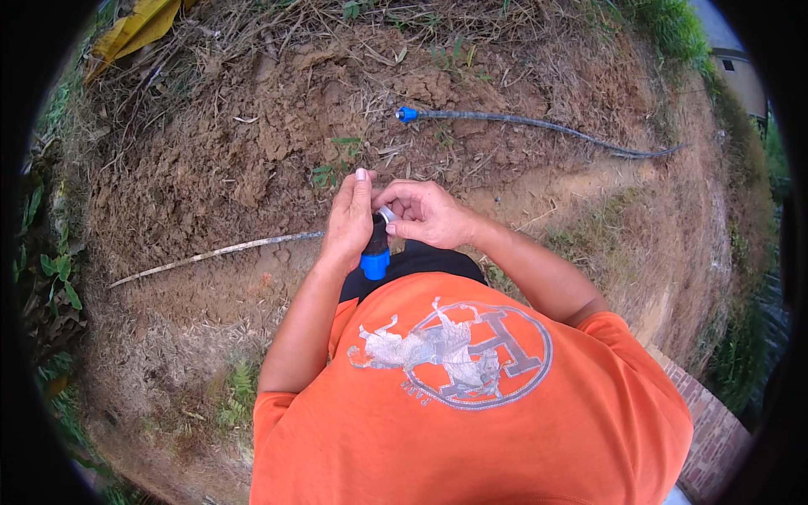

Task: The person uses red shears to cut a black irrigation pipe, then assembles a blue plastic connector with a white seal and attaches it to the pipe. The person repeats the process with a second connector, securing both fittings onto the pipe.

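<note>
My left hand (348,222) is closed around a black pipe fitting (379,238), held upright in front of my waist. A blue nut (375,266) sits on the fitting's lower end. My right hand (431,212) pinches a whitish ring (387,215) at the upper end, thumb and fingers bent in toward it. Whether the ring is seated on the fitting or loose, I cannot tell. On the soil beyond my hands lies a dark pipe (522,120) with another blue nut (406,114) on its left end.
A second, muddy pipe (227,250) runs from the left toward my left wrist, its near end hidden behind it. Bare brown soil (278,126) with dry stalks slopes ahead. A yellow leaf (139,34) hangs at upper left. Brick paving (703,421) shows at lower right.
</note>
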Tool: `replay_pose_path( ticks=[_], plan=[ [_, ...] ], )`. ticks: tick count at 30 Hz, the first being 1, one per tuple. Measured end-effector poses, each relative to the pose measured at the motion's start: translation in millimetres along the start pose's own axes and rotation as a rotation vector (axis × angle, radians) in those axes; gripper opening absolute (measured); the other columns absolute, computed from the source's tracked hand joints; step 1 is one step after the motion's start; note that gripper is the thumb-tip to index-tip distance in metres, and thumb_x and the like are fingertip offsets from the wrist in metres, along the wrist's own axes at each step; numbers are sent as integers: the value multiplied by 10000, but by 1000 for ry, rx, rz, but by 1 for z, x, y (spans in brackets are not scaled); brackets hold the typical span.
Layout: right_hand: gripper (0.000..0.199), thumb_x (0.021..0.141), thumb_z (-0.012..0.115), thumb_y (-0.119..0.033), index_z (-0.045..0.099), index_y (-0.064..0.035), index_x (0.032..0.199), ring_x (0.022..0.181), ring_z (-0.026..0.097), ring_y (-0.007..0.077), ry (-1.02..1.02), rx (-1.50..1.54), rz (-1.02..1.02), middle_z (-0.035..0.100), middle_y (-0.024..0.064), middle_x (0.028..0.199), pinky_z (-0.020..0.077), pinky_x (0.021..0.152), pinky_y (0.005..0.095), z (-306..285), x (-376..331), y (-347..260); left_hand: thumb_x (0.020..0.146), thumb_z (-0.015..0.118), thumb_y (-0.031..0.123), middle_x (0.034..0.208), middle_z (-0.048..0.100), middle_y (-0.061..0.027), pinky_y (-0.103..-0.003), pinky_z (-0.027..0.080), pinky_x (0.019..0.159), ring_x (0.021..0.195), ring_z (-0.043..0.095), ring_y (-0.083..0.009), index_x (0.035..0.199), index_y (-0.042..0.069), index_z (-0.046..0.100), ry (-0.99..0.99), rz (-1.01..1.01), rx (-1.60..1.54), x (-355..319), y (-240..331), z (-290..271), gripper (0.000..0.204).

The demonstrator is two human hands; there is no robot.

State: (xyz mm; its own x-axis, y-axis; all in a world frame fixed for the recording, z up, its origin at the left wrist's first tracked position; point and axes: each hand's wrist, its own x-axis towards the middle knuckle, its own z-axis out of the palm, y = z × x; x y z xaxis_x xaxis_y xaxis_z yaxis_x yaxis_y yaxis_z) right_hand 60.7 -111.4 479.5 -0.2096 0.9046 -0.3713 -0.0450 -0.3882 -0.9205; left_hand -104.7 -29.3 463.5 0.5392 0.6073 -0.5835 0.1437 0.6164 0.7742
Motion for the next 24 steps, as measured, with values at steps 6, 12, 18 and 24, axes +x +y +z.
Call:
replay_pose_path(
  ticks=[6, 12, 18, 24],
  plan=[
    [302, 870, 712, -5, 653, 5, 1166, 700, 613, 67, -2, 102, -43, 621, 18, 776, 486, 605, 236, 7, -6, 19, 1074, 418, 508, 896, 618, -80, -314, 550, 486, 665, 621, -154, 1310, 24, 526, -3, -148, -23, -16, 2, 6, 549],
    [285, 893, 703, 18, 638, 39, 1170, 738, 635, 108, -67, 244, -52, 636, 50, 854, 557, 681, 276, 3, -18, 18, 1060, 433, 519, 995, 632, -133, -322, 555, 530, 700, 635, -185, 1366, 19, 481, -113, -242, -182, -29, 6, 15, 588],
    [340, 915, 683, 43, 589, 48, 1241, 882, 684, 191, -86, 453, -73, 665, 108, 1003, 605, 792, 356, -9, -27, 5, 926, 490, 240, 1193, 593, -181, -379, 574, 716, 835, 652, -250, 1415, -7, 412, -369, -135, -387, -33, -1, 10, 554],
    [339, 907, 700, 27, 601, 41, 1231, 930, 678, 187, -114, 477, -113, 672, 114, 1054, 588, 815, 337, -11, -32, 6, 731, 587, 122, 1266, 551, -179, -391, 544, 875, 959, 637, -261, 1438, -11, 374, -486, 18, -332, -44, -1, 4, 751]
  ],
)
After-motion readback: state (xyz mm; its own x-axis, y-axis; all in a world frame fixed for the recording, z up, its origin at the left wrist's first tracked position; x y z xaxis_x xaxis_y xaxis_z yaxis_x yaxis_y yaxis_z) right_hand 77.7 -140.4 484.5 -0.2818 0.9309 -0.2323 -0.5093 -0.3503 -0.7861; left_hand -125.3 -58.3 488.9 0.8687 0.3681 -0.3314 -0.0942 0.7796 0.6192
